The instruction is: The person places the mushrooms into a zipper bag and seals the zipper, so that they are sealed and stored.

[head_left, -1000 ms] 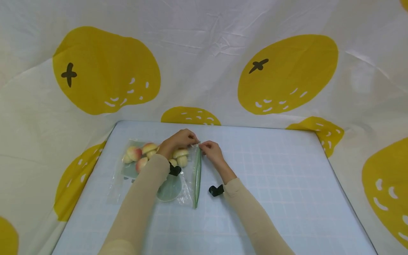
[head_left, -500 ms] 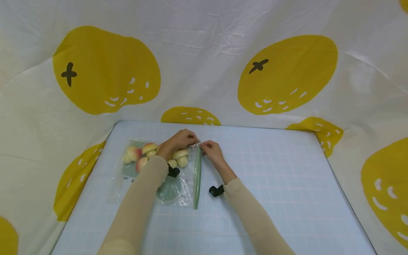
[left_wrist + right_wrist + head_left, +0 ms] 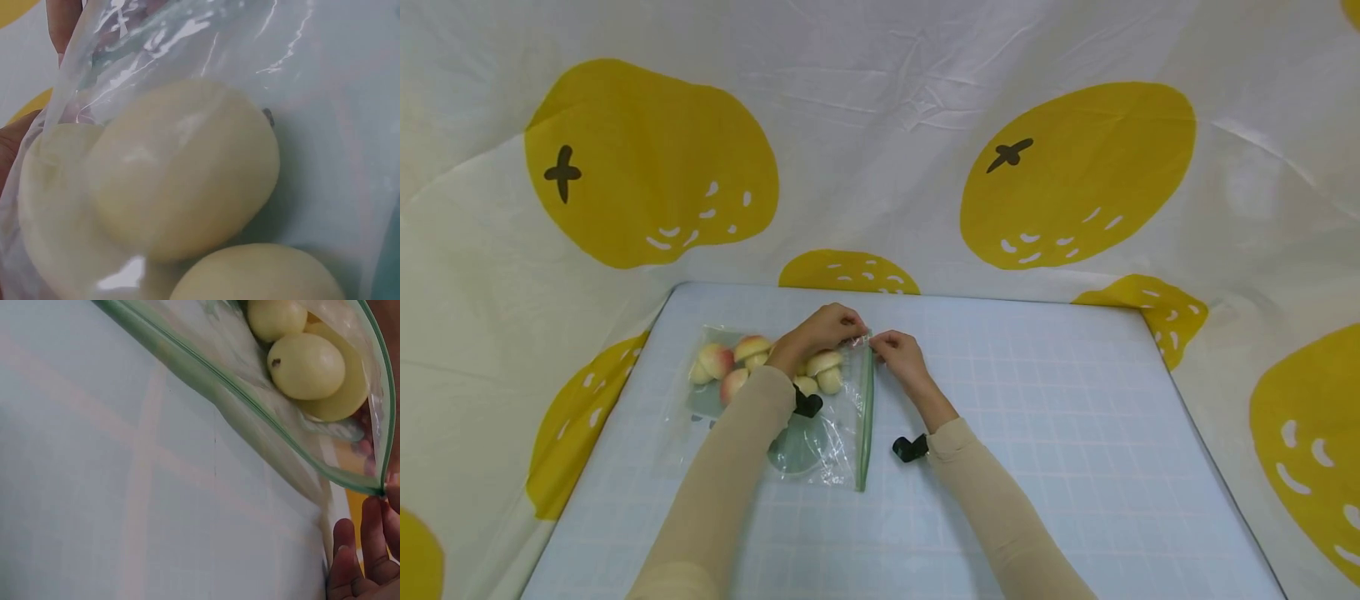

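Note:
A clear zip bag lies flat on the table, its green zip strip towards the right. Several cream mushrooms, some with reddish caps, are inside the bag. My left hand reaches over the bag and grips its far right corner; in the left wrist view the film hides part of the fingers. My right hand pinches the end of the zip strip at the same corner. In the right wrist view the bag's green-edged mouth gapes, with pale mushrooms behind it.
A light blue table with a faint grid surrounds the bag. Behind it hangs a white cloth printed with yellow fruit. Black wrist cameras sit on both wrists. A pale green round patch shows at the bag's near side.
Both hands stay at the bag's far right corner, almost unmoved. The clear film beside the zip strip has shifted slightly and its shine has changed.

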Tool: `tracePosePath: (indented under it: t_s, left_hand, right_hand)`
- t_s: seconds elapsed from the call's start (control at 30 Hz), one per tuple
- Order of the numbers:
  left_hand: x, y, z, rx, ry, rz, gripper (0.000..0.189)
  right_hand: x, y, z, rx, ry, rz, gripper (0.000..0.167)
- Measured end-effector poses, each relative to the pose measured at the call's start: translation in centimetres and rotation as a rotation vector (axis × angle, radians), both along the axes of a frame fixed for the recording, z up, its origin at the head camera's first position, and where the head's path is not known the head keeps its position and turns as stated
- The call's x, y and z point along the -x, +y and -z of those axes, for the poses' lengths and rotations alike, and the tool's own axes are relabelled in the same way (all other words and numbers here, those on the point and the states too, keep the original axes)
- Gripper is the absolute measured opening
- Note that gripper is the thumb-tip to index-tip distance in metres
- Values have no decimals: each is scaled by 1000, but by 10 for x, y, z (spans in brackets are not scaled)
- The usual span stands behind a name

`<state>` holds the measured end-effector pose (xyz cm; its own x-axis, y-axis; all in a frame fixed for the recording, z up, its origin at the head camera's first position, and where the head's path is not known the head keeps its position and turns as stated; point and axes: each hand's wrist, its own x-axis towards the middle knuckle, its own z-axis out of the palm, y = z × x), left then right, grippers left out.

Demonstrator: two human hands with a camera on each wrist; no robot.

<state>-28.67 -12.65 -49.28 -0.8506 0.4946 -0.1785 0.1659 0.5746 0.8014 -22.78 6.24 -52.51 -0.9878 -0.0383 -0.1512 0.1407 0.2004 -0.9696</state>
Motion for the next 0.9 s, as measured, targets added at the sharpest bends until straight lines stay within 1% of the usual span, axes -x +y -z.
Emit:
tracePosePath:
  t_s: [0.13,0.27,0.4,0.53,0.63,0.9]
  left_hand:
    - [0,1,-2,-4,-2,-13,21]
    - [1,2,-1,4,16,-25,21]
    - [1,2,-2,27,31,-44,23]
    - [-1,2,-4,33,50,-65,22]
    - [-2,3,-5,24,62,-67,21]
    - [-1,4,-2,36,84,-67,22]
  right_hand:
    - [-1,0,-2,2,-10,-8,18]
    - [-2,1,-3,-3,-14,-20,18]
    - [-6,1,-4,-6,-19,-36,17]
    - [-11,1,-5,-7,-18,-52,16]
    - [-15,1,-5,-10,-7,-52,16]
    - [-23,2,-4,-29,0,-62,18]
